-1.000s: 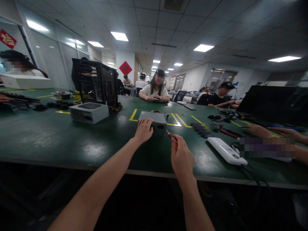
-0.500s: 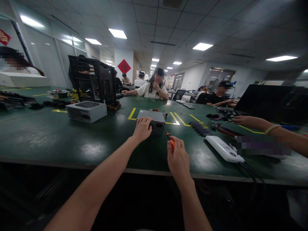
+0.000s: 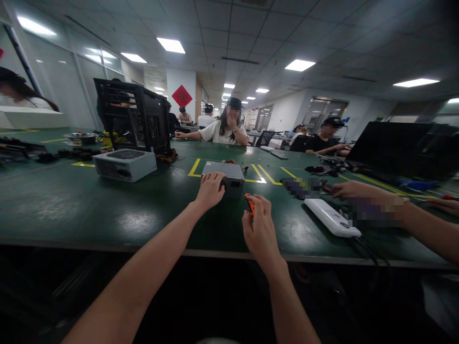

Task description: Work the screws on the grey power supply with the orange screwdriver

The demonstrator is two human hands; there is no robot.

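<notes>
Grey and flat-topped, the box [image 3: 226, 170] sits in front of us on the green desk [image 3: 89, 205], between yellow tape lines [image 3: 194, 168]. Our left hand [image 3: 210, 193] grips its near left edge, fingers on top. Our right hand [image 3: 261, 222] is closed around an orange screwdriver [image 3: 250, 203], its shaft pointing at the box's right front corner. Leftward, another box [image 3: 141, 167] lies beside a black computer case [image 3: 145, 117].

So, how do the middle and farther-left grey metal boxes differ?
The middle grey metal box shows a mostly plain top, the farther-left grey metal box a dark grille. The left hand rests on the middle box; no hand touches the farther-left one. Both sit on the green table.
</notes>
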